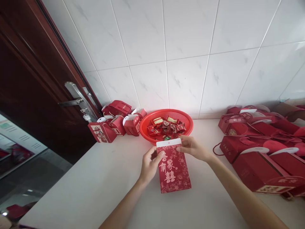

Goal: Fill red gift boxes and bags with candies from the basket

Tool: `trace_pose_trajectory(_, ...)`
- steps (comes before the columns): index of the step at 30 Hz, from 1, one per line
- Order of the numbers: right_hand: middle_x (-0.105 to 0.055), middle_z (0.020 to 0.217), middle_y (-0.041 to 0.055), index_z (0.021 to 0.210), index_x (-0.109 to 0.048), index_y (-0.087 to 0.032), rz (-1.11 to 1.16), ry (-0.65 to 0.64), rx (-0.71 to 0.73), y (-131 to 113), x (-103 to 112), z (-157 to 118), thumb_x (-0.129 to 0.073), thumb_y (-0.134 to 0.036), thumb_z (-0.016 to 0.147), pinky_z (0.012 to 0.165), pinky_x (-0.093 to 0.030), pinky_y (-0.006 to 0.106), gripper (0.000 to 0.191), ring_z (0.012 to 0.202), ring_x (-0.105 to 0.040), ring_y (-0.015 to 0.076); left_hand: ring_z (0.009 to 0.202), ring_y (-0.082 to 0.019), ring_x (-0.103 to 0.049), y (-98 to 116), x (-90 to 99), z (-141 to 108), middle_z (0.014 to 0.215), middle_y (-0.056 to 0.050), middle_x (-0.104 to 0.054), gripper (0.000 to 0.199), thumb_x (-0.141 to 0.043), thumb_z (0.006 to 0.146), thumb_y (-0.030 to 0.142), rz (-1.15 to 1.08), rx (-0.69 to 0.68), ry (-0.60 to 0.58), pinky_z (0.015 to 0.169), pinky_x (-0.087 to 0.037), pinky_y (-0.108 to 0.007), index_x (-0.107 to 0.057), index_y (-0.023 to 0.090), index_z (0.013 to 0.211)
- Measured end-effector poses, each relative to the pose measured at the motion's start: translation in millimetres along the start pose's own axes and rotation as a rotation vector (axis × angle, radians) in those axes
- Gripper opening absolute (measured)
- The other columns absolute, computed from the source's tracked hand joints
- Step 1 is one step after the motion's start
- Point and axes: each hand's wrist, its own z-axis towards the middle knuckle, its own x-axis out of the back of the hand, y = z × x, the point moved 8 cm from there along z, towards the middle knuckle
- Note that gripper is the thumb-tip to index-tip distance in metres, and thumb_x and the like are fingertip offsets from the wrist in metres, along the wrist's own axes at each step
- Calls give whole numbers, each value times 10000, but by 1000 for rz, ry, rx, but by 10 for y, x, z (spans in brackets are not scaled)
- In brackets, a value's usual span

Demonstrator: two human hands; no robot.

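Between my two hands is a flat red paper gift bag (175,170), printed with pale characters and flowers, with a white strip along its top edge. My left hand (150,163) pinches its left side, the thumb lying on the printed front. At the upper right corner my right hand (194,148) grips it with thumb and fingers; some fingertips are hidden behind it. Just behind the bag stands a red plastic basket (143,129) holding several wrapped candies (166,125).
Several folded red gift boxes (102,132) stand on the left by the wall. Many more red boxes (257,168) crowd the right of the white table (100,181). A dark door (35,63) with a metal handle is at left; white tiles line the back.
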Motion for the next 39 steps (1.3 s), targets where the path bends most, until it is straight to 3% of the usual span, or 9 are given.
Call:
trace_pose_trajectory(9, -686, 799, 22, 973, -633, -204, -49, 226, 137, 25, -52, -175, -636, -532, 904, 676, -495, 302, 335, 735, -627, 184, 640, -113, -463, 6, -2, -19, 684, 29, -538, 337, -703, 849, 468, 6, -7, -6, 616, -403, -216, -583, 166, 759)
trace_pose_trajectory(20, -705, 927, 31, 1091, -681, -226, -73, 304, 212, 19, -88, -237, -598, -471, 942, 723, -514, 303, 298, 814, -643, 189, 631, -111, -452, 15, 2, -25, 668, 29, -524, 337, -698, 855, 458, 13, -26, 3, 604, -397, -217, -571, 167, 741)
trace_pose_trajectory(34, -641, 722, -6, 1142, -698, -213, -224, 564, 214, 137, -64, -424, -629, -490, 907, 672, -513, 279, 370, 664, -588, 154, 685, -132, -507, 73, -30, -44, 729, 13, -567, 268, -678, 881, 432, 30, -81, -5, 666, -434, -237, -641, 170, 833)
trace_pose_trajectory(39, -722, 841, 35, 1014, -734, -207, -179, 659, 234, 27, -100, -511, -541, -523, 951, 711, -521, 290, 375, 765, -642, 182, 666, -130, -482, 132, -33, -84, 696, 17, -536, 270, -660, 893, 420, 90, -146, 1, 655, -419, -237, -627, 169, 796)
